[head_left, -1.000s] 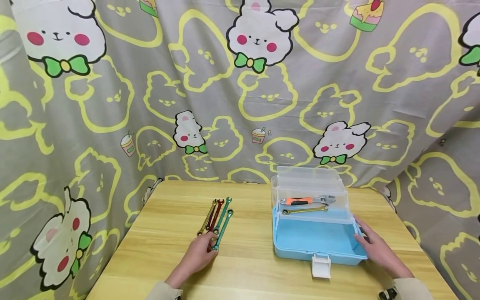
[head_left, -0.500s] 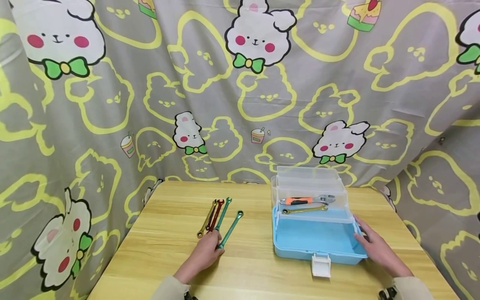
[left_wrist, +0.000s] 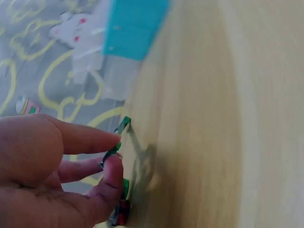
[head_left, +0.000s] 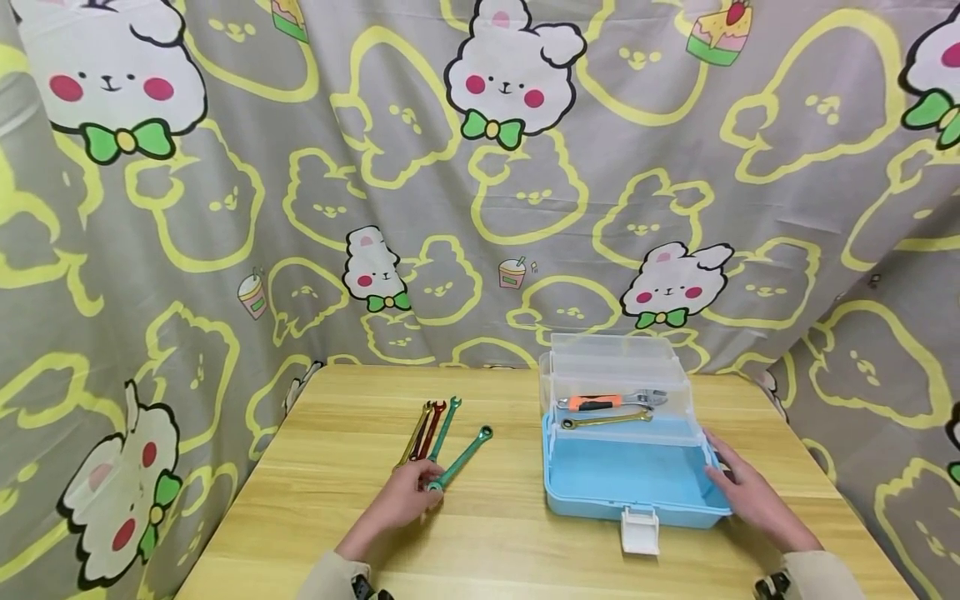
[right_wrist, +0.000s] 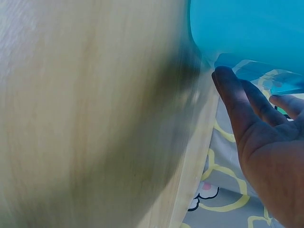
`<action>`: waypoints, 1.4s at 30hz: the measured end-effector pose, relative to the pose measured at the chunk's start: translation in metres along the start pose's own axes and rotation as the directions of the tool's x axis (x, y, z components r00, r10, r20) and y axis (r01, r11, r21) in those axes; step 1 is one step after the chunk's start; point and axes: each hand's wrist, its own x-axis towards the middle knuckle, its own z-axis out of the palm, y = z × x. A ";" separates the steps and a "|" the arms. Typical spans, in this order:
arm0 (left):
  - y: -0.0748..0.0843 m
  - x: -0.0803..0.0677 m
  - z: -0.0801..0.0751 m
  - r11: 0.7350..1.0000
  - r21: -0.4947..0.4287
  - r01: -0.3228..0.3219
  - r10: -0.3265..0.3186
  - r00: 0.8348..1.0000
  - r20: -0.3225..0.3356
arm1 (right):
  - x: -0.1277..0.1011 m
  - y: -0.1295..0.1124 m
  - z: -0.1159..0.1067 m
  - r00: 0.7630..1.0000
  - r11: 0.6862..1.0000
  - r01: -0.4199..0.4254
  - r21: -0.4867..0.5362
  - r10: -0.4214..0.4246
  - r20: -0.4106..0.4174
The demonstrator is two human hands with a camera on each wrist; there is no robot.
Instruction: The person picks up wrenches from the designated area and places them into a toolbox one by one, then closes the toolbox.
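Left hand (head_left: 401, 498) is reaching forward with the arm stretched out, thumb and fingers (left_wrist: 90, 140) pinching together at the tips. Right hand (head_left: 750, 496) is sitting flat and relaxed, fingers (right_wrist: 235, 102) pretty much straight and pointing forward. Both forearms are coming in from the bottom edge in beige sleeves.

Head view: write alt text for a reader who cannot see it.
A person's left hand pinches the near end of a green wrench on a wooden table, beside three more wrenches. The right hand rests against an open blue toolbox whose clear tray holds two more wrenches.
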 end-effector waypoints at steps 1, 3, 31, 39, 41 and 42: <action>-0.002 0.001 -0.002 0.996 -0.082 0.017 -0.016 1.000 0.019 | 0.000 0.000 0.000 1.000 1.000 0.001 -0.001 -0.001 0.002; -0.006 0.002 -0.005 0.969 -0.241 0.062 -0.049 0.997 0.060 | 0.000 0.000 -0.001 1.000 1.000 -0.004 -0.002 0.004 0.004; -0.016 -0.002 -0.012 0.709 -0.686 0.165 -0.093 0.986 0.141 | 0.001 0.004 -0.001 1.000 1.000 0.030 0.004 -0.030 -0.006; -0.007 -0.001 -0.022 0.701 -0.700 0.138 -0.077 0.990 0.118 | 0.001 0.003 -0.001 1.000 1.000 0.026 -0.001 -0.026 -0.005; -0.003 -0.001 -0.025 0.703 -0.700 0.129 -0.061 0.991 0.121 | 0.001 0.003 -0.001 1.000 1.000 0.020 -0.002 -0.020 -0.002; -0.001 -0.001 -0.027 0.705 -0.698 0.123 -0.053 0.991 0.122 | 0.002 0.003 -0.001 1.000 1.000 0.023 -0.002 -0.023 -0.003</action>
